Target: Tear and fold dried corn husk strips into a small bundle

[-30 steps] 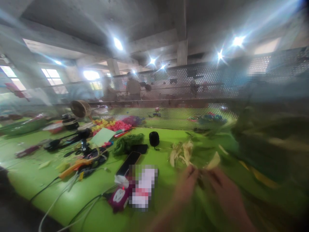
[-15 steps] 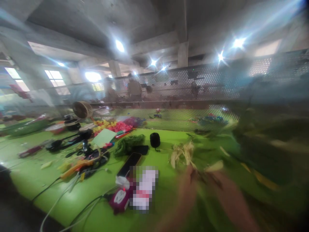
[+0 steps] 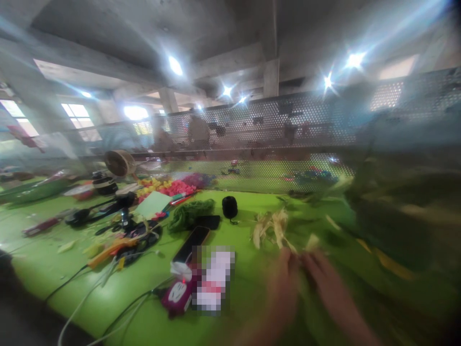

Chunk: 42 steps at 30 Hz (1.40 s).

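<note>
Pale strips [image 3: 280, 228] lay on the green table [image 3: 248, 269], right of the black yarn ball [image 3: 229, 207] and slightly nearer the wearer. Long axis ran roughly near-to-far; frayed ends pointed away, narrow end toward the hands. Left hand [image 3: 284, 281] was nearer them; right hand [image 3: 326, 276] sat farther right of the ball, by a pale scrap [image 3: 312, 241]. Hands close together; blurred, could not tell whether either pinched anything.
</note>
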Available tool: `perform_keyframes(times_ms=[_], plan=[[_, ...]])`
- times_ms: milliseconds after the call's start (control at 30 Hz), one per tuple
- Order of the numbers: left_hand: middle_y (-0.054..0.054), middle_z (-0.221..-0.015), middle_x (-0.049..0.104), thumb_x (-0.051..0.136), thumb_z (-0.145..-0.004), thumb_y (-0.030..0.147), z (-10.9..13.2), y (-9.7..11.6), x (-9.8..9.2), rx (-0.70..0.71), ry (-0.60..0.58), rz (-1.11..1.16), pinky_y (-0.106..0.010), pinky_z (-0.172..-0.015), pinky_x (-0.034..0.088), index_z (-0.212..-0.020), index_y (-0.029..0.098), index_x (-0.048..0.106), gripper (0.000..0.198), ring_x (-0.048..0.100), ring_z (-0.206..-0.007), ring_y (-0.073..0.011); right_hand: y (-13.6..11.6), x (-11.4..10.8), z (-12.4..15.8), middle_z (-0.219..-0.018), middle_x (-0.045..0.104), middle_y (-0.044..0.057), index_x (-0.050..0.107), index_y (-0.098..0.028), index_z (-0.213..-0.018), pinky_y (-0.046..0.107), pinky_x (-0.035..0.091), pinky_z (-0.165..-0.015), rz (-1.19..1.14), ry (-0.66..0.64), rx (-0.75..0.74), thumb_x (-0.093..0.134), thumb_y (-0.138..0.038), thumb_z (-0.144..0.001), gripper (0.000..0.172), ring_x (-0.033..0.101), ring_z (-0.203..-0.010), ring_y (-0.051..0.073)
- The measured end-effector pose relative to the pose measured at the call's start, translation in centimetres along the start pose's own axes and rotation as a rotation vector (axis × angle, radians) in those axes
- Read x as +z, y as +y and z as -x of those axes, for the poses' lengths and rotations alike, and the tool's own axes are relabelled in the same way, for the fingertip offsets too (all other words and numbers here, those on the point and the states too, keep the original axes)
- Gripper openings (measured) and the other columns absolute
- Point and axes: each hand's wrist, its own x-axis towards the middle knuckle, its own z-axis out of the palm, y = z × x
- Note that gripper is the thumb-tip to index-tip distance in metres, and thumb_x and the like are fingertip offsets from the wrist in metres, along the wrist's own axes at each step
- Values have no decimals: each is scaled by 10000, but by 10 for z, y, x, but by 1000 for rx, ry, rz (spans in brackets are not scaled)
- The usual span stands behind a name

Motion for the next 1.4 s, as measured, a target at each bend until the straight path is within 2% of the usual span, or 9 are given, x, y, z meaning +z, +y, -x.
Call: perform_keyframes(times_ms=[233, 467, 700, 800, 900, 1033, 1133, 1267, 1400], plan=[[-60, -941, 624, 604, -804, 540, -2, 11, 0, -4, 51, 93, -258, -745, 397, -948, 180, 633, 388, 530, -833, -169, -17, -2, 3, -711, 727, 21, 701, -237, -720, 292, 510, -669, -10, 27, 54, 602, -470, -668, 258, 657, -734, 249], [-51, -895, 626, 629, -758, 605, -1, 14, -3, -20, 60, 171, -234, -708, 403, -915, 185, 639, 449, 534, -816, -162, -29, -2, 7, -623, 713, 33, 719, -261, -659, 319, 509, -616, -29, 55, 41, 571, -426, -710, 228, 645, -640, 254], [-33, -842, 586, 576, -833, 540, -7, 8, -9, 106, 31, 85, -256, -768, 405, -881, 177, 627, 370, 515, -805, -156, -38, -6, 6, -501, 653, 31, 692, -232, -543, 313, 460, -522, 69, 90, 115, 586, -394, -673, 233, 623, -562, 245], [-35, -832, 565, 562, -855, 501, -8, 12, -13, 167, 5, 9, -263, -767, 397, -828, 171, 618, 336, 498, -804, -159, -40, -8, 4, -515, 668, 26, 708, -228, -566, 298, 443, -507, 76, 61, 92, 589, -392, -662, 223, 629, -572, 240], [-25, -777, 536, 528, -881, 461, -9, 15, -16, 146, -46, -55, -262, -730, 392, -797, 165, 591, 314, 478, -761, -150, -40, -9, 3, -579, 701, 26, 716, -230, -600, 298, 443, -519, 86, 51, 99, 592, -441, -630, 247, 637, -608, 245], [-22, -834, 571, 532, -868, 296, -12, 11, -20, 117, -120, -114, -252, -744, 410, -958, 165, 596, 172, 502, -778, -140, -39, -10, 3, -612, 705, 31, 671, -247, -529, 315, 478, -596, 81, 115, 125, 585, -479, -541, 247, 634, -668, 265], [-31, -924, 615, 550, -779, 145, -15, 7, -22, 101, -218, -134, -253, -766, 427, -1059, 176, 602, 287, 540, -835, -151, -35, -12, 2, -633, 709, 20, 671, -260, -550, 320, 500, -667, 46, 100, 112, 615, -494, -509, 244, 637, -716, 277], [-20, -816, 618, 576, -715, 127, -19, 4, -23, 106, -267, -234, -265, -747, 423, -880, 157, 646, 181, 544, -789, -162, -27, -15, 0, -680, 721, 20, 696, -259, -620, 321, 503, -712, 40, 111, 82, 609, -474, -528, 250, 637, -744, 278], [-9, -751, 594, 592, -728, 188, -20, 5, -24, 54, -281, -159, -275, -745, 403, -799, 153, 633, 89, 535, -780, -163, -25, -16, -3, -605, 687, 27, 690, -251, -582, 320, 500, -705, 42, 116, 63, 622, -458, -530, 223, 637, -734, 280]])
